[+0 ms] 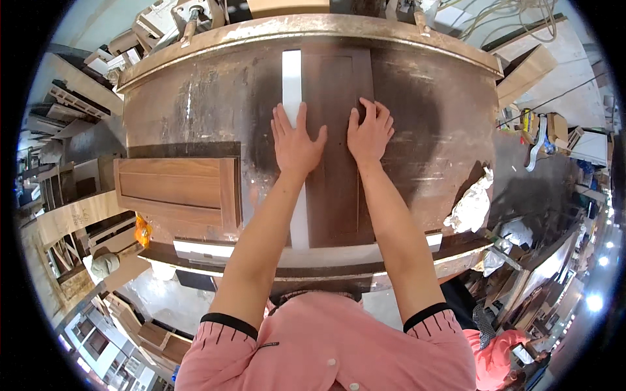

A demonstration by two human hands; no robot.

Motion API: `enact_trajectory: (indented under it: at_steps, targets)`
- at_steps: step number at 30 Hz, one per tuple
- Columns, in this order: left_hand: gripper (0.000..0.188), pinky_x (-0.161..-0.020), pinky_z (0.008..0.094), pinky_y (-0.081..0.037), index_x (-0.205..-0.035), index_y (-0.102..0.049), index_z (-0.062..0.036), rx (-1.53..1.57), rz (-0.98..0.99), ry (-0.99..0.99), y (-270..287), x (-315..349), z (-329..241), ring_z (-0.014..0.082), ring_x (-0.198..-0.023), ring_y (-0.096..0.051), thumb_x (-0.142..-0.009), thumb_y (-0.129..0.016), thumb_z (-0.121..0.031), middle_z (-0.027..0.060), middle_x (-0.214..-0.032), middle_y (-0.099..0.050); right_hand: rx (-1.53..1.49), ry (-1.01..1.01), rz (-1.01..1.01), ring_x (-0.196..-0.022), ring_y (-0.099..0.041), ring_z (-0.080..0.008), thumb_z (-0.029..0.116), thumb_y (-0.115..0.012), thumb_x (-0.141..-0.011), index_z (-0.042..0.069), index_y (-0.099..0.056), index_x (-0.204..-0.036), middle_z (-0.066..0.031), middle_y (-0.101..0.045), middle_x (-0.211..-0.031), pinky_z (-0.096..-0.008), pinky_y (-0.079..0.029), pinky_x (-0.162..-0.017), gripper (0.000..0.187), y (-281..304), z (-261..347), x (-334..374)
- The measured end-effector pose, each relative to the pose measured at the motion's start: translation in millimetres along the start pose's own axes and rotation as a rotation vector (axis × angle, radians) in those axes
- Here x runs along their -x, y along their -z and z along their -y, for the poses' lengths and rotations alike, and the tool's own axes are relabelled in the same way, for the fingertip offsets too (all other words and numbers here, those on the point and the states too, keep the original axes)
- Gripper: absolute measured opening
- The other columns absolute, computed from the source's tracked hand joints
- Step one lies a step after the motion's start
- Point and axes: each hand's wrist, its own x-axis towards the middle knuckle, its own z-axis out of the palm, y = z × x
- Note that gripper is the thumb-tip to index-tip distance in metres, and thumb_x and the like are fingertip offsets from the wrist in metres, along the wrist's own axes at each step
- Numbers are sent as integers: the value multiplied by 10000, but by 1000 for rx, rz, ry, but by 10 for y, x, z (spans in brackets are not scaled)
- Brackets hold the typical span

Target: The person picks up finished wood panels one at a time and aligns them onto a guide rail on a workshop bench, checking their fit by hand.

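Observation:
A dark brown cabinet door (331,202) with a recessed panel lies lengthwise on the workbench. Along its left side runs a white strip (291,75), laid flat. My left hand (298,144) rests with spread fingers on the strip, its thumb reaching over the door. Toward the door's right edge, my right hand (369,133) lies with its fingers apart and slightly bent. Neither hand is wrapped round anything. Both forearms cover parts of the bench.
A lighter brown panelled door (173,192) lies at the left of the workbench (417,130). A crumpled white cloth or wrap (473,202) sits at the right edge, and an orange bundle (143,231) at the left. A raised ledge (313,27) bounds the far side. Another person (499,355) is at the lower right.

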Motion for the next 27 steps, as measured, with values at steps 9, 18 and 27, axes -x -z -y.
enact_trajectory:
  at_steps: [9,18,27]
  targets:
    - [826,-1256,532,-183,-1585,-347,-144,12,105,-25,101,33,117,491,-1521,-181,-934,-653,-549,346,-1612,-199,-133,27,296,-1447,-381,-376,377,-688,-938,185,-512,-1478,-145,-364,-1616,-590,-269,-1185,600,478,-335,567]
    - [837,-1255,561,-167,-1597,-325,-128,49,130,-103,228,633,237,467,-1531,-179,-939,-655,-526,333,-1621,-200,-46,-25,223,-1501,-306,-357,447,-725,-900,31,-507,-1460,-176,-313,-1636,-580,-164,-1235,730,773,-459,1327]
    - [831,-1258,552,-158,-1597,-319,-114,60,168,-93,376,1057,243,442,-1541,-179,-939,-661,-489,304,-1630,-215,-26,-61,235,-1511,-288,-337,456,-749,-878,51,-501,-1453,-163,-315,-1633,-573,-148,-1239,746,814,-440,1307]
